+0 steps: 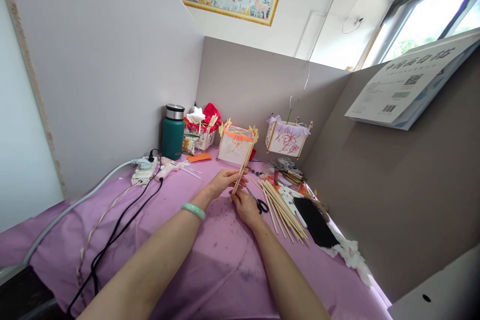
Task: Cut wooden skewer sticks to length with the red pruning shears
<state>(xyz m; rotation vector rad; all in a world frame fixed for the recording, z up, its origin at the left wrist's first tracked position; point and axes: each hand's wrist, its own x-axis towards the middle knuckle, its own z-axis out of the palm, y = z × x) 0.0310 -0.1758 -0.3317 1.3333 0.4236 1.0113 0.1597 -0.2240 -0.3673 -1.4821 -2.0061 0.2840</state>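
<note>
My left hand, with a pale green bangle on its wrist, grips a few thin wooden sticks partway up. Lower down, my right hand is closed around the bottom of the same sticks, which lean upright above the table. Behind them stands a white paper lantern with orange fringe and yellow leaf shapes at its corners. Black-handled scissors lie just beyond my right hand. To the right a pile of loose wooden sticks is spread on the purple cloth.
A green bottle stands at the back left, near a power strip with cables and a glue gun. A purple-fringed lantern hangs at the back right. A black phone and crumpled tissue lie right. Partitions enclose the table.
</note>
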